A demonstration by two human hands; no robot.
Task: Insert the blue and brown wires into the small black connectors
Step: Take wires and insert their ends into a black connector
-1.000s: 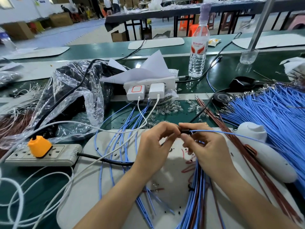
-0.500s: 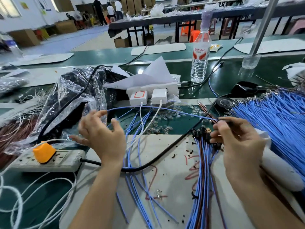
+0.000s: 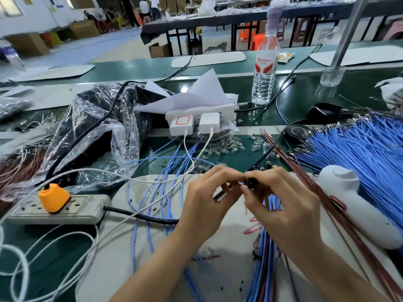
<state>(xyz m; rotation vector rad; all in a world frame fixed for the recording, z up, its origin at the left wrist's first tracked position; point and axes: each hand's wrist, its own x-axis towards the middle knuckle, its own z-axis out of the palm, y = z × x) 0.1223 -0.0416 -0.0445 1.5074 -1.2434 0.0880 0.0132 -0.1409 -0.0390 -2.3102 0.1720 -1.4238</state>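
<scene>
My hands meet over the pale work mat at the table's middle. My right hand pinches a small black connector at its fingertips. Fingertip to fingertip with it, my left hand pinches a thin blue wire end; the wire's tip is hidden between the fingers. A bundle of blue and brown wires fitted with connectors hangs below my right hand. Loose blue wires lie heaped at the right, with brown wires beside them.
A grey power strip with an orange plug lies at left. A white charger block, a clear plastic bag and a water bottle stand behind. A white handheld device rests at right. Black and white cables cross the mat.
My hands were apart half a second ago, the left near the plastic bag, the right at the wire pile. Both have come back together at the middle with connector and wire.
</scene>
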